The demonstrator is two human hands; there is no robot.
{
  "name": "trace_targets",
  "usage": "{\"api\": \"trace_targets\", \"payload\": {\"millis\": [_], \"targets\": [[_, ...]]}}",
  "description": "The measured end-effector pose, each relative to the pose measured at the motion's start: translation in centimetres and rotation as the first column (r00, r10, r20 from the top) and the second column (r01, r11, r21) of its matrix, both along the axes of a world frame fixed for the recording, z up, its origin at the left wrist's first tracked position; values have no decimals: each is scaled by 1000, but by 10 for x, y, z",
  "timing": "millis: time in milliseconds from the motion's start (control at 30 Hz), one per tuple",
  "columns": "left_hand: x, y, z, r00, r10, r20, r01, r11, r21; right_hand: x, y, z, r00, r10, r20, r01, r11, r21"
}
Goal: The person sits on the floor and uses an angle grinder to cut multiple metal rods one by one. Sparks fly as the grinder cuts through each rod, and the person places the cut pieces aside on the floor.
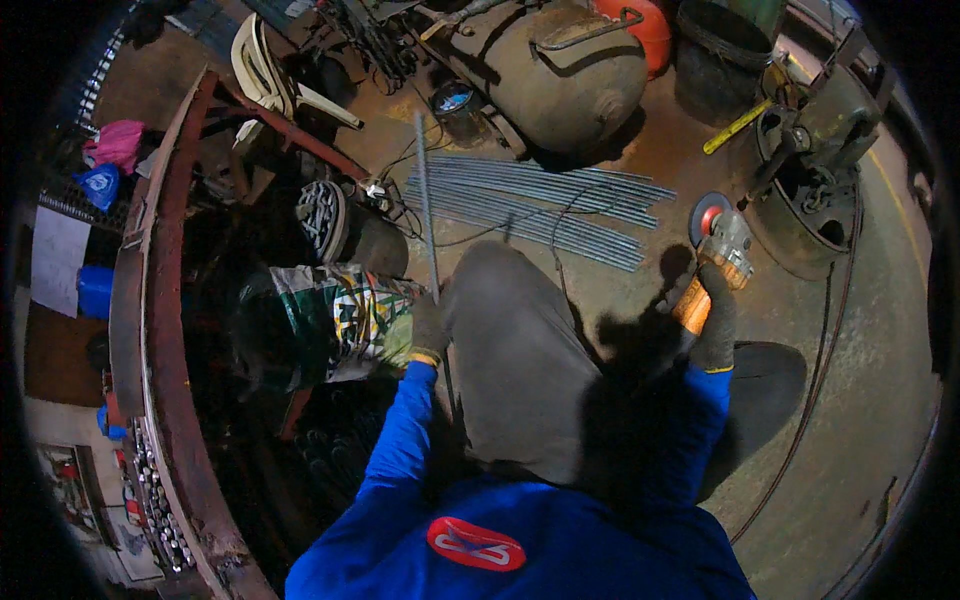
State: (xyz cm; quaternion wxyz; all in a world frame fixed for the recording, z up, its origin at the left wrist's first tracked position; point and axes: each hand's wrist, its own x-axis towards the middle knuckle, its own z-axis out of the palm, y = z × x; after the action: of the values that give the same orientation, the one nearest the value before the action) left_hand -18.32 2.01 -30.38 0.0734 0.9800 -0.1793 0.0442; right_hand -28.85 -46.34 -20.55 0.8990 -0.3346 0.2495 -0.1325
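My gloved right hand [715, 320] is closed around the body of an orange angle grinder [728, 245], held above the floor right of my knee. Its round disc [708, 216], with a red centre, points away from me. In my gloved left hand [428, 325], beside my left knee, is a long thin metal rod [426, 190] that stands out away from me. On the floor ahead lies a spread of similar grey metal rods [530, 200]. A printed plastic sack [365, 315] rests just left of my left hand.
A large rusty tank [560, 75] stands ahead, with a black bucket [715, 65] to its right. At right is an open metal drum [800, 220]. A bucket of metal pieces [325, 220] and a red steel beam [170, 300] are at left. Cables cross the floor.
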Motion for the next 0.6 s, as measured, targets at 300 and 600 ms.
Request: {"api": "trace_targets", "payload": {"millis": [300, 600], "targets": [[25, -38, 6, 907, -332, -258, 96, 761, -641, -5, 1, 15, 993, -49, -103, 43, 997, -63], [136, -129, 208, 891, -385, 242, 434, 879, -196, 21, 19, 9, 999, -35, 14, 36, 990, -133]]}}
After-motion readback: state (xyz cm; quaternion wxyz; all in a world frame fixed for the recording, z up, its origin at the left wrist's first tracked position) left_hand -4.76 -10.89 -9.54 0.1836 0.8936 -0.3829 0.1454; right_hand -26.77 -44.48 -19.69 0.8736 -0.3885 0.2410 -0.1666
